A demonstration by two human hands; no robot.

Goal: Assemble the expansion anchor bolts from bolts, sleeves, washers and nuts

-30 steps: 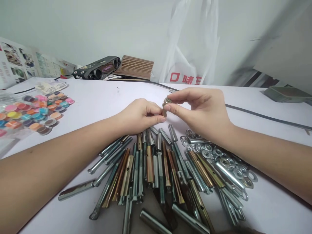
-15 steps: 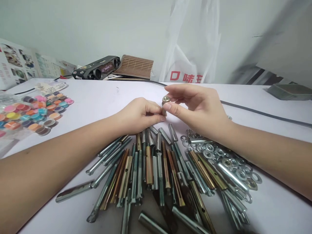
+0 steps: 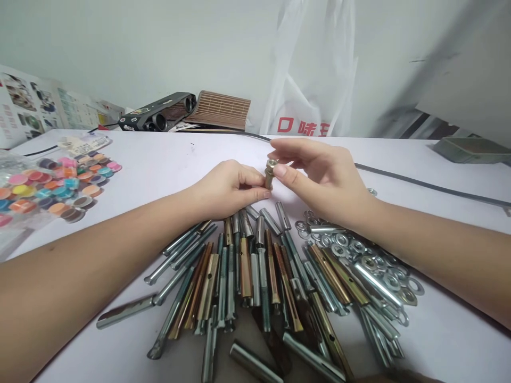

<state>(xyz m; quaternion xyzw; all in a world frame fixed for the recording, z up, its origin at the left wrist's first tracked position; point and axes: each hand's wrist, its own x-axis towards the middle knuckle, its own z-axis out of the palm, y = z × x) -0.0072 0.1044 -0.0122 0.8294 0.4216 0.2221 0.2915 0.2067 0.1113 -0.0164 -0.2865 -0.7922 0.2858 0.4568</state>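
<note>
My left hand point(image 3: 227, 189) pinches an expansion bolt point(image 3: 269, 181) between thumb and fingers, holding it upright above the far end of the metal pile. At the bolt's top sits a nut point(image 3: 271, 164). My right hand point(image 3: 323, 173) has its thumb against this nut, with the index finger curved over behind it. Below both hands lie many loose anchor bolts point(image 3: 263, 287) and sleeves point(image 3: 210, 279), some silver, some brass-coloured or coppery. Under my right forearm spreads a heap of washers and nuts point(image 3: 357, 246), partly covered by the arm.
Colourful small discs point(image 3: 64, 183) in clear plastic lie at the left. Along the wall are a black box point(image 3: 159, 111), a slatted brown mat point(image 3: 221, 109) and a white plastic bag point(image 3: 307, 101). A grey block point(image 3: 471, 149) stands far right; a dark cable point(image 3: 431, 186) crosses the table.
My right thumb and fingers have shifted slightly at the nut, leaving more of the bolt below it showing. My left hand keeps its grip. The view has moved a little.
</note>
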